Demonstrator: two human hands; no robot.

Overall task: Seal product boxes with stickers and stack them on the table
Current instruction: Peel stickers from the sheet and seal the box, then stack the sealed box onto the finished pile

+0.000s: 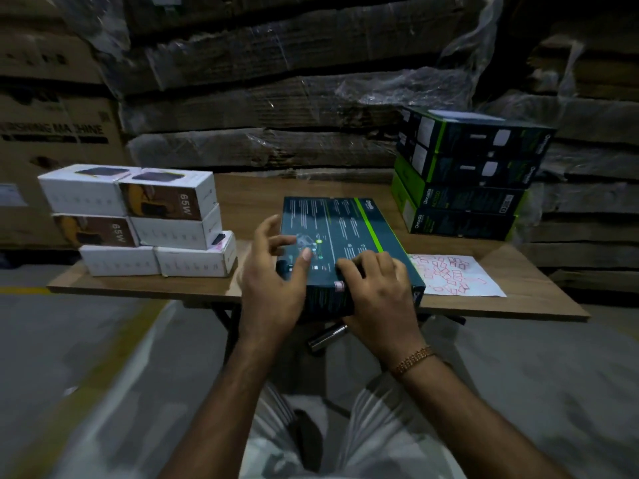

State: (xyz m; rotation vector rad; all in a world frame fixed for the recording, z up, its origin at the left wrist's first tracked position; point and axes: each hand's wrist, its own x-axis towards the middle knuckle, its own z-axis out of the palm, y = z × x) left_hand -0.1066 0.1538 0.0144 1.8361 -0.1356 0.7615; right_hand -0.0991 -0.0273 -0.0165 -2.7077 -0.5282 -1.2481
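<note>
Dark teal and green, the flat product box lay at the near edge of the wooden table, its near end wall mostly hidden behind both hands. The right hand curled over the box's near right corner, fingertips pressing a small pale sticker there, too blurred to read. The left hand hovered at the box's near left corner, fingers spread and loose, holding nothing. Right of the box lay a sheet of red stickers. Beyond it, right, stood stacked dark boxes; left of the box, white boxes.
</note>
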